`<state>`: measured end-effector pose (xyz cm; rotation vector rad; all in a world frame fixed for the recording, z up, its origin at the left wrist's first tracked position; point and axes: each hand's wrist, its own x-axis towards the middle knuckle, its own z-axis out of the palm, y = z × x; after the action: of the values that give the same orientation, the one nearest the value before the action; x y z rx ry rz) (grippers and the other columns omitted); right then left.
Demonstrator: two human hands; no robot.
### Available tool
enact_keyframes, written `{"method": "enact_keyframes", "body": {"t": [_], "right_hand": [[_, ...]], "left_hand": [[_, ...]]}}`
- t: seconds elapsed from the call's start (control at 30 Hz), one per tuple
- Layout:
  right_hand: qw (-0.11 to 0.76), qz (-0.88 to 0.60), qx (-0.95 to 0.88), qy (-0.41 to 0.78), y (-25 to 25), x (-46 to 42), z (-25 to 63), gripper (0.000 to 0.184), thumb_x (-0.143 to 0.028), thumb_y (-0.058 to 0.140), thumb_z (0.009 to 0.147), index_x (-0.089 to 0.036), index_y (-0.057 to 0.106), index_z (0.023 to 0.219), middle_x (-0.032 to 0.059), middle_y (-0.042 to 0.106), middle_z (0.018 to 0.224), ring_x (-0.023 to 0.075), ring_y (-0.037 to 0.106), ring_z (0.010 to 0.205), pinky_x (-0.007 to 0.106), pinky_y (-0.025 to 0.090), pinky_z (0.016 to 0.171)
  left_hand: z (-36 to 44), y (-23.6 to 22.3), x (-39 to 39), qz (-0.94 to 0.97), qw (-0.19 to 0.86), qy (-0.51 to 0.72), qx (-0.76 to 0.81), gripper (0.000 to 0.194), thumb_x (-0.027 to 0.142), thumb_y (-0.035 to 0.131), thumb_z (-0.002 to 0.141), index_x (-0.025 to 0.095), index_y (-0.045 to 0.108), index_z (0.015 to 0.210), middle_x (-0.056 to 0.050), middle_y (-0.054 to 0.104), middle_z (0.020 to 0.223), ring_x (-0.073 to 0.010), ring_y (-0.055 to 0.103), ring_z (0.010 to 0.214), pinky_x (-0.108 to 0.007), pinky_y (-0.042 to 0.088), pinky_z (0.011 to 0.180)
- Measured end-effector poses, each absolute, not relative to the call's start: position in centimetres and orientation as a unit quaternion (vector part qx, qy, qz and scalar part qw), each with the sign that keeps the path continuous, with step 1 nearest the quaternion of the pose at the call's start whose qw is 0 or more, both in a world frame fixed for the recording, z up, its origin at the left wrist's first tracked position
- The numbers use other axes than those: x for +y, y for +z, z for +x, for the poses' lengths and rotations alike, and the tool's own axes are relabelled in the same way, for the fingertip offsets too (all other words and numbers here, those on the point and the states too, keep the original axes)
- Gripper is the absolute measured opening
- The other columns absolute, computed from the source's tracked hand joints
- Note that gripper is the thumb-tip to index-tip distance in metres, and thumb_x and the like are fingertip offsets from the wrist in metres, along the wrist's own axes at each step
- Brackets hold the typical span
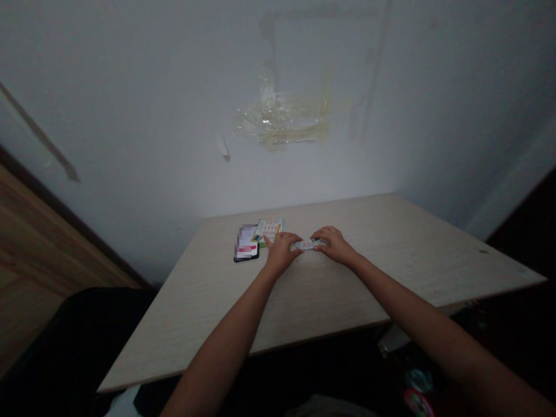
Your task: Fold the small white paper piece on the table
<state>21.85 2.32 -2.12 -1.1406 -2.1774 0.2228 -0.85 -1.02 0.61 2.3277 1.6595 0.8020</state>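
Both of my hands are over the middle of the wooden table, pinching a narrow printed piece that looks like folded paper (306,244). My left hand (281,250) is closed on its left end, thumb and fingers curled round the edge. On the opposite end, my right hand (333,243) is closed in the same way. The piece lies low, at or just above the tabletop; I cannot tell which. Just behind my left hand lies a colourful printed sheet or booklet (270,227), with a green edge showing under it.
A phone (247,251) with a lit, partly blurred screen lies left of the booklet. The pale table (347,307) meets a wall (174,116) bearing peeling clear tape (282,119). A dark chair-like shape (87,341) stands at the left; unclear items sit below the table at right.
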Motion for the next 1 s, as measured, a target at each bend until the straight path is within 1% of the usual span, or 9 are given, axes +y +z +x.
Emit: {"method": "enact_keyframes", "body": {"t": [0.17,0.3,0.47,0.57,0.77,0.87,1.0], "right_hand": [[0.324,-0.439,-0.834,0.081,-2.28,2.58,22.04,0.034,-0.039,0.077,0.079,-0.025,0.075,0.11,0.0082,0.07,0.113,0.0272,0.056,0.116,0.044,0.034,0.104],[0.325,-0.447,-0.831,0.066,-2.19,2.52,21.96,0.031,-0.035,0.077,0.079,-0.025,0.075,0.109,0.0089,0.07,0.111,0.0263,0.056,0.114,0.045,0.033,0.106],[0.313,-0.454,-0.833,0.044,-1.85,2.24,21.67,0.027,-0.03,0.074,0.082,-0.024,0.075,0.109,0.0099,0.068,0.111,0.0255,0.055,0.116,0.051,0.025,0.112],[0.309,-0.458,-0.833,0.037,-1.75,2.06,21.44,0.025,-0.028,0.072,0.083,-0.024,0.075,0.108,0.0098,0.067,0.111,0.0253,0.054,0.117,0.053,0.021,0.115],[0.308,-0.45,-0.838,0.026,-1.95,2.06,21.37,0.026,-0.027,0.071,0.084,-0.023,0.073,0.11,0.0094,0.067,0.11,0.0253,0.053,0.118,0.054,0.016,0.117],[0.321,-0.447,-0.834,0.029,-2.24,2.34,21.53,0.026,-0.029,0.072,0.083,-0.025,0.074,0.108,0.009,0.067,0.109,0.0256,0.053,0.116,0.055,0.019,0.116],[0.356,-0.455,-0.814,0.061,-2.62,2.72,21.75,0.027,-0.033,0.077,0.079,-0.025,0.076,0.106,0.0091,0.068,0.109,0.0262,0.055,0.112,0.048,0.034,0.108]], "left_hand": [[-0.91,0.51,-1.0,0.776,0.099,0.263,0.565,0.029,0.031,0.072,0.085,0.032,0.071,0.114,-0.004,0.07,0.123,-0.0295,0.049,0.128,-0.074,-0.008,0.112],[-0.85,0.31,-0.88,0.785,0.087,0.26,0.556,0.028,0.029,0.071,0.086,0.033,0.071,0.114,-0.003,0.07,0.121,-0.0279,0.05,0.127,-0.075,-0.01,0.111],[-0.72,0.48,-0.87,0.793,0.083,0.238,0.555,0.028,0.031,0.07,0.086,0.031,0.071,0.114,-0.004,0.07,0.121,-0.0281,0.052,0.126,-0.073,-0.009,0.112],[-0.67,0.78,-0.88,0.795,0.082,0.229,0.555,0.027,0.03,0.07,0.086,0.03,0.072,0.113,-0.005,0.071,0.119,-0.0281,0.054,0.124,-0.073,-0.01,0.112],[-0.69,0.74,-0.81,0.803,0.073,0.237,0.542,0.025,0.03,0.069,0.086,0.03,0.074,0.11,-0.005,0.073,0.115,-0.0291,0.056,0.122,-0.073,-0.012,0.111],[-0.73,0.66,-0.82,0.8,0.072,0.251,0.54,0.024,0.03,0.068,0.087,0.03,0.074,0.11,-0.005,0.073,0.116,-0.0286,0.056,0.122,-0.073,-0.012,0.111],[-0.91,0.54,-0.82,0.785,0.096,0.271,0.549,0.027,0.03,0.069,0.087,0.031,0.072,0.114,-0.005,0.072,0.121,-0.0287,0.055,0.124,-0.073,-0.011,0.112]]}}
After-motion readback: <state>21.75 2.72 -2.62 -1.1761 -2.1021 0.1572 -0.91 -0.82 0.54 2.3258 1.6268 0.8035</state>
